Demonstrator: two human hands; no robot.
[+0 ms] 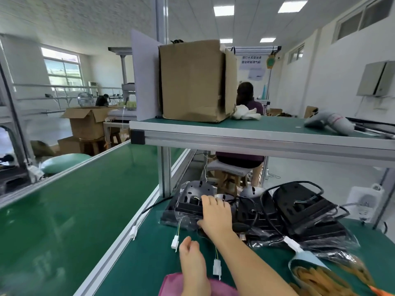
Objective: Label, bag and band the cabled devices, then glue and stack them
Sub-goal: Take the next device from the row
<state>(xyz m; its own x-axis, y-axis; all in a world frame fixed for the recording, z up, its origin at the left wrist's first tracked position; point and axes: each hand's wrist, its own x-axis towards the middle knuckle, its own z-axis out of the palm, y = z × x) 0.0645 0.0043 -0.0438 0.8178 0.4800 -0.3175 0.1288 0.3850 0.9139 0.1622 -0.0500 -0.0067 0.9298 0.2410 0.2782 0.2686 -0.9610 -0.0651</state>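
Head view: right hand (215, 212) is resting with fingers spread, nearly straight, on the bagged device (189, 197) at the left of the pile on the green table (149, 263). Left hand (190, 253) is hovering nearer, loosely curled; grip unclear.

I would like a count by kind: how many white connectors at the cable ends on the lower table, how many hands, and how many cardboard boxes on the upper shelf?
white connectors: 4
hands, that is left hand and right hand: 2
cardboard box on the upper shelf: 1
Total: 7
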